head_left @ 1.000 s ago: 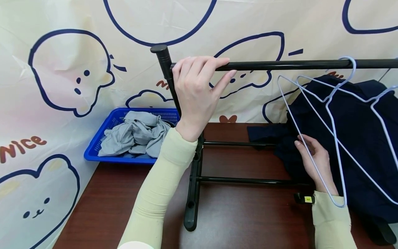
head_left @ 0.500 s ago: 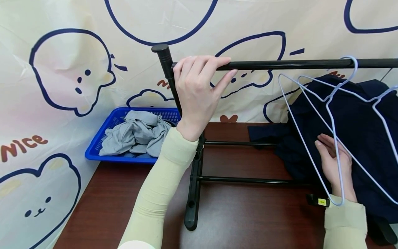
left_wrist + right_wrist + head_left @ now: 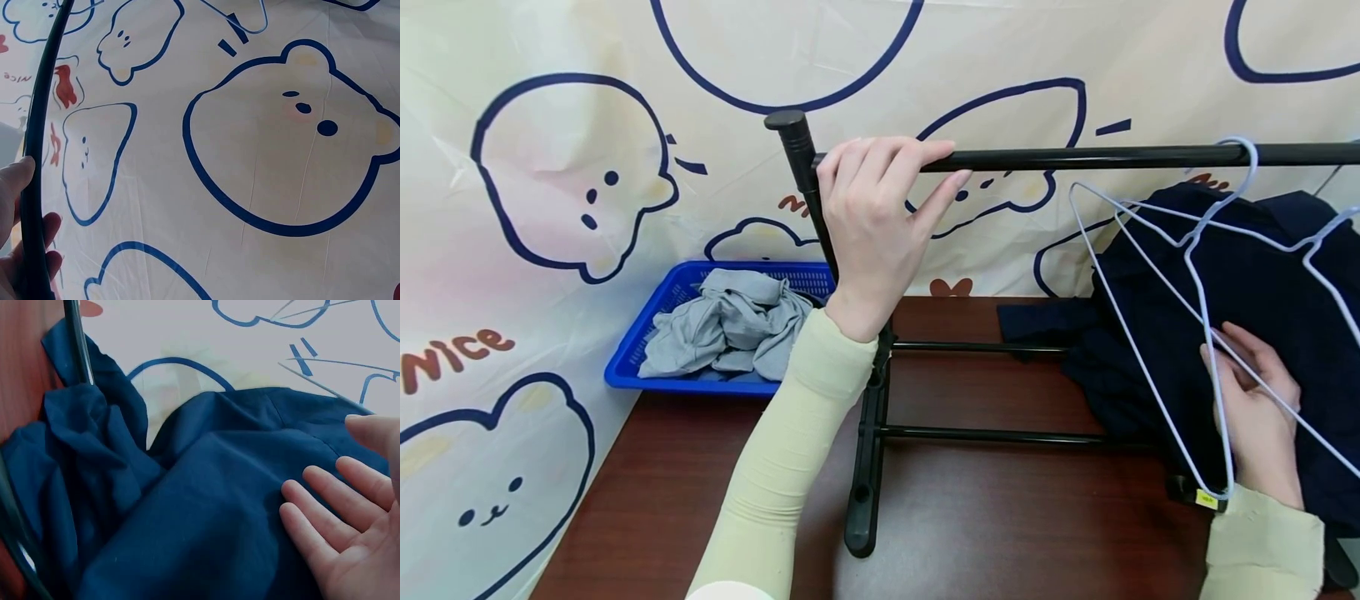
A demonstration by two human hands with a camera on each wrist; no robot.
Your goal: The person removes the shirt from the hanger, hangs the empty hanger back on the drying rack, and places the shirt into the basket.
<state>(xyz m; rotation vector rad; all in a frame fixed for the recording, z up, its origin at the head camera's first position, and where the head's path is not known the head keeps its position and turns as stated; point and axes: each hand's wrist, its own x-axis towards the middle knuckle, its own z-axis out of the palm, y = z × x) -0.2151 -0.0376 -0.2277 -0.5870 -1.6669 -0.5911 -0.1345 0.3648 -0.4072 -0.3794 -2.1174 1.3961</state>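
My left hand [image 3: 876, 217] grips the black top rail [image 3: 1075, 157] of a garment rack near its left post. In the left wrist view, the thumb and fingertips lie on opposite sides of the rail. Two pale lilac wire hangers are at the right: the nearer hanger [image 3: 1191, 240] hooks over the rail, and the farther hanger [image 3: 1317, 238] is partly cut off. Behind the nearer hanger is my right hand [image 3: 1262, 408], fingers extended, the farther hanger's lower wire crossing it by the thumb. Its fingers are close to a dark navy garment [image 3: 206, 512]; contact is unclear.
At the left, a blue plastic basket [image 3: 692, 385] holds crumpled grey cloth [image 3: 726, 321]. The rack's black foot [image 3: 861, 500] and lower bars [image 3: 985, 435] stand on a brown table [image 3: 1015, 533]. A printed curtain [image 3: 572, 325] hangs behind.
My right hand has moved right, from the nearer hanger's left side to the farther hanger's wire, which has shifted slightly. The left hand has stayed on the rail.
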